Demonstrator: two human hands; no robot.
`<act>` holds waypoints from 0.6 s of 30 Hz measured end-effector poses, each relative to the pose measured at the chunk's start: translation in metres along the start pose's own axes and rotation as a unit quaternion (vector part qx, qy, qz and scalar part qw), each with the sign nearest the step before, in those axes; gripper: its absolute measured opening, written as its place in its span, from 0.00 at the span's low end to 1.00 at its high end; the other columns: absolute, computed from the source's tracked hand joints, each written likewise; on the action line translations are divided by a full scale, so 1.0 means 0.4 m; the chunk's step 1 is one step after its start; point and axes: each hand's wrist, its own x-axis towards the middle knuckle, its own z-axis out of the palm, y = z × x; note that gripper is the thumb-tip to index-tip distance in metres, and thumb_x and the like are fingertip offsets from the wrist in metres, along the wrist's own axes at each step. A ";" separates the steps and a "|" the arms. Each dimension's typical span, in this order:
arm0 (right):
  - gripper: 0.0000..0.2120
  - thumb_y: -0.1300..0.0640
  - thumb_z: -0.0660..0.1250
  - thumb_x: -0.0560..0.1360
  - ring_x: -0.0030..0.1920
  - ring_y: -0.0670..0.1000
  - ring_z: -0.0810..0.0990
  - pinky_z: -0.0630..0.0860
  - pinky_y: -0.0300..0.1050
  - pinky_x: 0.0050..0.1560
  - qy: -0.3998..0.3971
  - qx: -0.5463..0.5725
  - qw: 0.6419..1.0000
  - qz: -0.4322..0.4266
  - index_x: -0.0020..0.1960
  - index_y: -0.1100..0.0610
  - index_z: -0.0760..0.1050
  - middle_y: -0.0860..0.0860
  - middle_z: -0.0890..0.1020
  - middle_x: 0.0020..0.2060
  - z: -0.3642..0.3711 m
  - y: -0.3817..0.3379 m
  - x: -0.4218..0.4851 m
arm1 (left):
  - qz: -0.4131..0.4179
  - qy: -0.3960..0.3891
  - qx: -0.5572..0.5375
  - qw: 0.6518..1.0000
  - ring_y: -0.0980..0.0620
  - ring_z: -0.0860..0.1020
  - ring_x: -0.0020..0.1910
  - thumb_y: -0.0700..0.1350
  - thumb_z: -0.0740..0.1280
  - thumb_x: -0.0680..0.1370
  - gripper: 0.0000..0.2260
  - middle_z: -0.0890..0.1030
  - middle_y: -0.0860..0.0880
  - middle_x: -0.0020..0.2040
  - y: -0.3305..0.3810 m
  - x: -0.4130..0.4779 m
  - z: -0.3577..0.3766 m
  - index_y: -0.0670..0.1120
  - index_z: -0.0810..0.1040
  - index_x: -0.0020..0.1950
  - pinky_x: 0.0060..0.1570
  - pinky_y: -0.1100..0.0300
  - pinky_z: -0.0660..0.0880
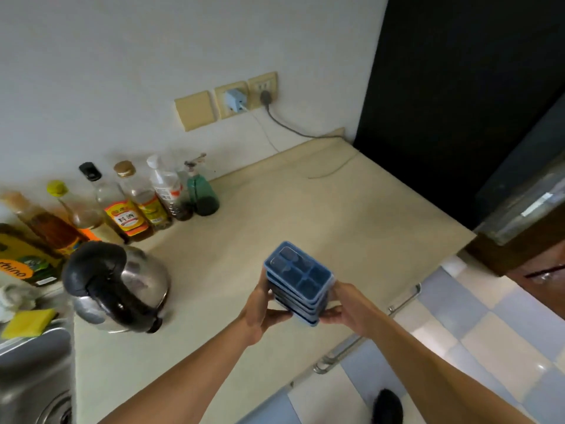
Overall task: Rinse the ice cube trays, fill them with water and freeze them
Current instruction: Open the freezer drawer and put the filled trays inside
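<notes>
Fingers of both hands, left hand (259, 304) and right hand (345, 307), clasp the stacked ice cube trays (298, 284) between them.

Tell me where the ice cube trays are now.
In the head view, the ice cube trays, stacked, are held between the left hand and right hand above the counter, right of the kettle.

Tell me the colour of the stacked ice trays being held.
Blue ice trays, held between the left hand and right hand; clearest in the head view.
</notes>
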 end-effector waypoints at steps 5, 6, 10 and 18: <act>0.21 0.47 0.59 0.85 0.59 0.66 0.82 0.78 0.61 0.64 0.035 0.019 0.999 -0.007 0.67 0.62 0.76 0.63 0.80 0.60 -0.300 -0.072 0.032 | 0.008 -0.023 0.004 1.000 0.46 0.79 0.62 0.72 0.64 0.74 0.21 0.79 0.48 0.63 0.029 0.153 0.293 0.60 0.85 0.53 0.50 0.47 0.83; 0.21 0.47 0.58 0.86 0.59 0.66 0.82 0.79 0.61 0.64 0.038 0.019 0.999 -0.010 0.68 0.62 0.76 0.63 0.80 0.60 -0.360 -0.087 0.039 | 0.009 -0.025 0.002 1.000 0.46 0.79 0.62 0.73 0.64 0.73 0.21 0.79 0.48 0.63 0.034 0.181 0.349 0.60 0.85 0.53 0.50 0.46 0.83; 0.22 0.46 0.56 0.86 0.57 0.64 0.83 0.79 0.59 0.64 0.039 0.014 0.999 -0.031 0.69 0.61 0.75 0.61 0.80 0.60 -0.584 -0.130 0.057 | 0.008 -0.029 0.011 0.999 0.43 0.80 0.60 0.75 0.65 0.70 0.24 0.80 0.47 0.61 0.053 0.280 0.564 0.60 0.85 0.52 0.48 0.48 0.83; 0.21 0.50 0.59 0.85 0.60 0.64 0.81 0.77 0.61 0.66 0.065 0.069 0.995 -0.032 0.71 0.63 0.72 0.64 0.78 0.64 -0.862 -0.201 0.115 | 0.004 -0.038 0.055 0.998 0.46 0.79 0.61 0.71 0.57 0.78 0.23 0.82 0.50 0.59 0.132 0.440 0.830 0.59 0.84 0.57 0.46 0.50 0.83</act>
